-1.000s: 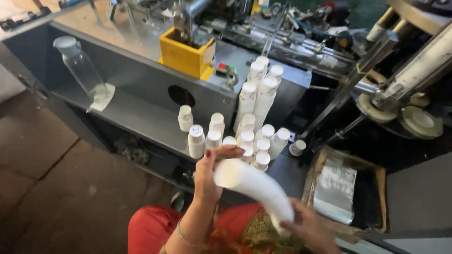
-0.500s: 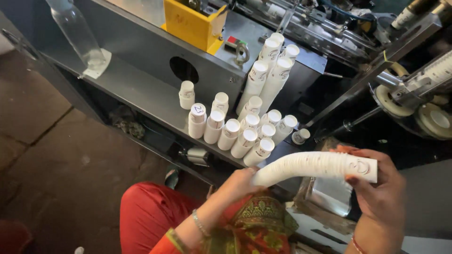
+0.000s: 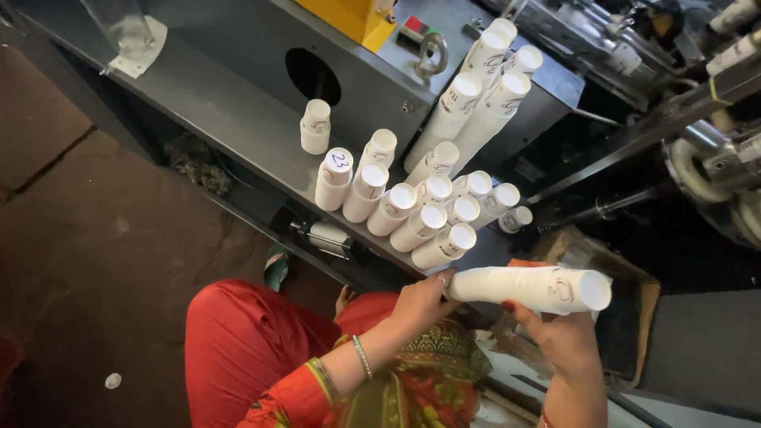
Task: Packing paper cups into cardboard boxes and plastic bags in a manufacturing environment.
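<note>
The stack of white paper cups [image 3: 529, 288] lies level just in front of the grey table [image 3: 230, 111], left hand [image 3: 420, 301] capping its near end and right hand [image 3: 559, 333] cradling it from beneath, fingers curled around so the nested cups stay pressed together.
</note>
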